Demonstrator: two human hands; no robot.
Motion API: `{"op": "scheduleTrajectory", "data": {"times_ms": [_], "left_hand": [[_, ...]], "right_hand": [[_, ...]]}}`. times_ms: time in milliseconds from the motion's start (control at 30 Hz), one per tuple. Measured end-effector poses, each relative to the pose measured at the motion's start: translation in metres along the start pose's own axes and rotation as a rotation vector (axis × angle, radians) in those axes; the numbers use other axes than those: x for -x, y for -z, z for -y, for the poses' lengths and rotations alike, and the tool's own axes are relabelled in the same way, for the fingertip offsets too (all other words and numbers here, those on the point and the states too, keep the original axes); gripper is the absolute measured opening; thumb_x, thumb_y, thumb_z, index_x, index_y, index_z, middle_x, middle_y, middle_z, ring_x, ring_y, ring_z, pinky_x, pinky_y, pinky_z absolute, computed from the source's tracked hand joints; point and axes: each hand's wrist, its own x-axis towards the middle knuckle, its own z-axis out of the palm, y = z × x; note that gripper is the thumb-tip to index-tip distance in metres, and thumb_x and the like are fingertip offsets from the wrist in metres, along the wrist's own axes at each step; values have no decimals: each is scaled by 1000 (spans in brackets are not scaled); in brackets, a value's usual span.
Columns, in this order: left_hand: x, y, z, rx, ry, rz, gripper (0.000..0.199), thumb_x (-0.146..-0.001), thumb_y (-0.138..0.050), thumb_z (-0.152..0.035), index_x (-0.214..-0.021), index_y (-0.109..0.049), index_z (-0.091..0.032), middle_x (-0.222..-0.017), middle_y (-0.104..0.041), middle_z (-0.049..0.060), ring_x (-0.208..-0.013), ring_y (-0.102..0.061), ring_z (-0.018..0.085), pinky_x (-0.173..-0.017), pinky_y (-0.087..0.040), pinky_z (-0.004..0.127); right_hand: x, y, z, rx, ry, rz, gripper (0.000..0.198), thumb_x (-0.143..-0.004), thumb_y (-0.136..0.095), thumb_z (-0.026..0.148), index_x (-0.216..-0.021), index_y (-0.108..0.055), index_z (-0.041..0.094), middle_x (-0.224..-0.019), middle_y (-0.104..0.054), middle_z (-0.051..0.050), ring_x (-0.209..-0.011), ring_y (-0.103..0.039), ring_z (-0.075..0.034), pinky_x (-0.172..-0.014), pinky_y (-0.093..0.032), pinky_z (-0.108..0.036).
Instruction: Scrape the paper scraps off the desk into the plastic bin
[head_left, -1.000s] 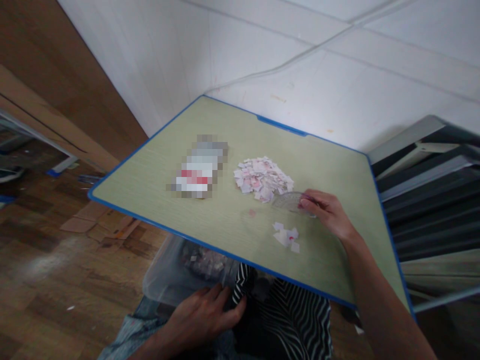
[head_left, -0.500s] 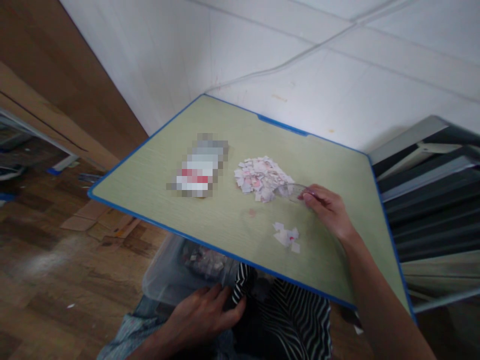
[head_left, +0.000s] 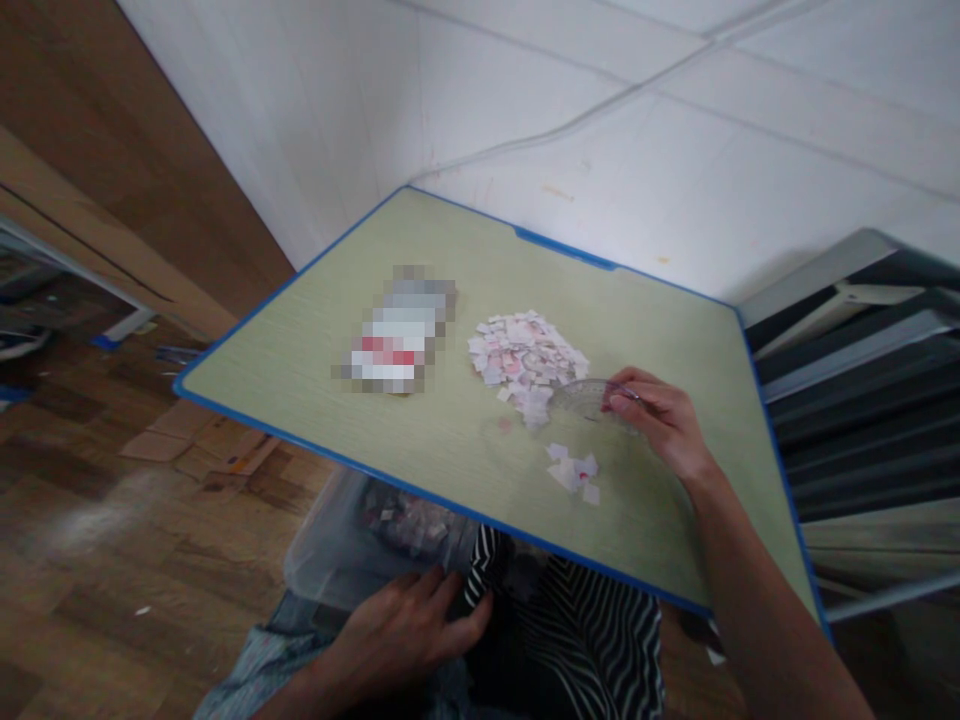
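- On the pale green, blue-edged tabletop, as the head view shows, the right hand pinches a clear protractor between thumb and fingers.
- Beside the protractor's curved end lies a pile of paper scraps; whether they touch is hard to tell.
- Half a second ago the protractor overlapped the pile's near side more; now it sits slightly closer to the person.
- Several scraps have come out from the pile's near edge, forming a small tongue towards the person.
- Nearer still, a small cluster of scraps lies apart, unchanged.
- Below the table edge, the left hand stays by the black-and-white striped cloth; whether it grips any cloth, I cannot tell.
- Well apart from the pile, a pixelated rectangular item has not moved.
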Motion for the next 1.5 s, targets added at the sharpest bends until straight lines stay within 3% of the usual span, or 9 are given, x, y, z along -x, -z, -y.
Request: {"op": "scheduleTrajectory", "data": {"times_ms": [100, 300, 467, 633, 900, 1067, 1200, 1367, 1500], "left_hand": [[0, 1, 0, -2, -4, 15, 49, -81, -50, -14, -126, -34, -24, -93, -61, 10, -77, -60, 21, -55, -49, 27], [-1, 3, 0, 8, 6, 41, 49, -83, -48, -13, -128, -32, -25, -96, -61, 11, -79, -60, 21, -55, -50, 27], [-2, 5, 1, -9, -11, 53, 47, -83, -48, -14, -126, -34, -24, -95, -62, 12, -77, -61, 22, -53, -50, 27], [0, 2, 0, -20, -1, -5, 46, -81, -50, -14, -124, -36, -23, -93, -62, 11, -75, -61, 22, -52, -50, 27], [-1, 2, 0, 2, 3, 27, 48, -82, -47, -12, -126, -33, -24, -95, -61, 11, -76, -60, 21, -54, -49, 27], [0, 1, -1, -9, -3, 25, 46, -83, -45, -12, -126, -33, -24, -96, -61, 12, -78, -60, 22, -54, -49, 27], [0, 1, 0, -10, 1, 27, 47, -83, -47, -13, -126, -33, -24, -96, -61, 12, -78, -60, 21, -54, -49, 27], [0, 1, 0, -7, 2, 28, 46, -84, -46, -15, -127, -33, -24, -94, -61, 11, -76, -61, 21, -53, -49, 27], [0, 2, 0, -16, 0, 41, 46, -84, -45, -15, -126, -32, -24, -94, -61, 11, -73, -61, 21, -51, -49, 26]], "right_hand": [[0, 1, 1, -43, 15, 25, 23, -81, -51, 30, -64, -61, 18, -72, -55, -4, -65, -52, -13, -55, -39, -25], [-2, -6, 3, 13, 7, 215, 27, -83, -49, 34, -68, -63, 17, -74, -55, -5, -63, -51, -12, -52, -38, -24], [-1, -5, 5, -4, 27, 161, 26, -82, -50, 33, -66, -63, 18, -72, -54, -4, -62, -50, -11, -51, -37, -24], [-1, -10, 7, 3, 61, 277, 24, -83, -49, 29, -68, -63, 17, -74, -53, -4, -62, -50, -11, -52, -38, -23], [2, -4, 4, 8, 57, 36, 20, -81, -50, 25, -68, -64, 18, -75, -53, -4, -69, -52, -14, -59, -42, -27], [1, -6, 6, -12, 65, 117, 20, -81, -51, 25, -68, -64, 18, -76, -55, -5, -69, -53, -14, -58, -42, -26], [1, -6, 6, -9, 76, 82, 19, -82, -51, 24, -71, -64, 18, -76, -55, -4, -70, -53, -13, -59, -42, -26], [1, -8, 8, -34, 138, 232, 20, -82, -50, 23, -68, -63, 16, -77, -55, -5, -69, -53, -12, -59, -42, -25], [0, -11, 9, -4, 129, 178, 17, -82, -50, 21, -72, -63, 16, -78, -54, -4, -70, -52, -12, -59, -42, -24]]}}
